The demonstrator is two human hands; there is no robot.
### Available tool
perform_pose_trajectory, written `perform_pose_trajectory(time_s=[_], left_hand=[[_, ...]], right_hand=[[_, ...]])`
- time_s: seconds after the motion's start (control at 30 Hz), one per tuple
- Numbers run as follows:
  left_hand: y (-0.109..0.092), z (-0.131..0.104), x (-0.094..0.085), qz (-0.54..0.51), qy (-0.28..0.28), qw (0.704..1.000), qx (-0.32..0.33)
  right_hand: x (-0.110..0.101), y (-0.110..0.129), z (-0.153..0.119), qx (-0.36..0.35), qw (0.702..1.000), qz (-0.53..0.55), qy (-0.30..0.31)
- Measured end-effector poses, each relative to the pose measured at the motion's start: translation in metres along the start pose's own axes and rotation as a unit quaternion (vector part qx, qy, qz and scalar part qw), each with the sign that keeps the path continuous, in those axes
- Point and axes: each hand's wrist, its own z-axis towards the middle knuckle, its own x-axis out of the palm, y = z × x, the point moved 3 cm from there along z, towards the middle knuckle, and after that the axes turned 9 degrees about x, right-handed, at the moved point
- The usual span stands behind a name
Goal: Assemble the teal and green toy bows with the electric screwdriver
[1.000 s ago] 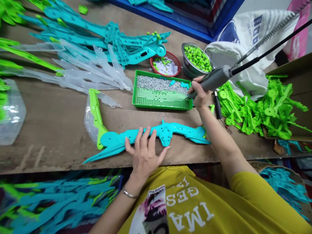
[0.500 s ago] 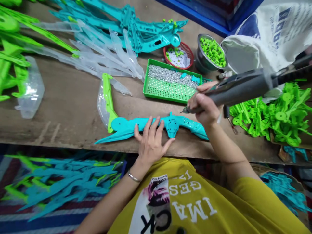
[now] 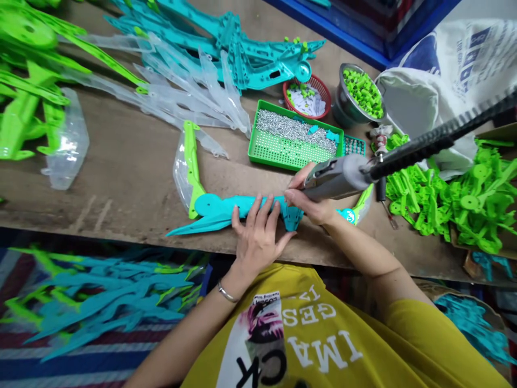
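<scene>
A turquoise plastic bow-shaped body (image 3: 218, 207) lies along the table's near edge, with a lime-green limb (image 3: 191, 161) and a clear plastic piece (image 3: 181, 175) at its left end. My left hand (image 3: 258, 231) rests flat on the body, fingers spread, left of its middle. Wrapped in my right hand (image 3: 317, 207) is a grey power screwdriver (image 3: 343, 175) with a black coiled cord. Its tip is hidden behind my fingers, over the body near its middle, so contact cannot be seen. Another green limb (image 3: 363, 199) shows past my right hand at the right end.
Screws fill part of a green tray (image 3: 278, 160) beyond my hands. Behind it stand a red basket (image 3: 328, 102) and a metal bowl (image 3: 339, 102) of green bits. Green parts (image 3: 420, 188) are heaped right, turquoise bodies (image 3: 242, 48) at the back. More bodies (image 3: 121, 302) lie below the table.
My right hand has brought the screwdriver down and left to the body's middle, tilting it more upright. My left hand stays on the body. The view has shifted slightly.
</scene>
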Motion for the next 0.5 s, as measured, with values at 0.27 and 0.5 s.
perform_pose_trajectory(time_s=[0.27, 0.5], left_hand=[[-0.001, 0.002, -0.002, 0.005, -0.008, 1.000, 0.001], [-0.001, 0.002, -0.004, 0.000, -0.017, 1.000, 0.004]], right_hand=[[-0.006, 0.007, 0.019, -0.057, 0.988, 0.039, 0.136], [-0.038, -0.008, 0.066, -0.084, 0.971, 0.041, -0.219]])
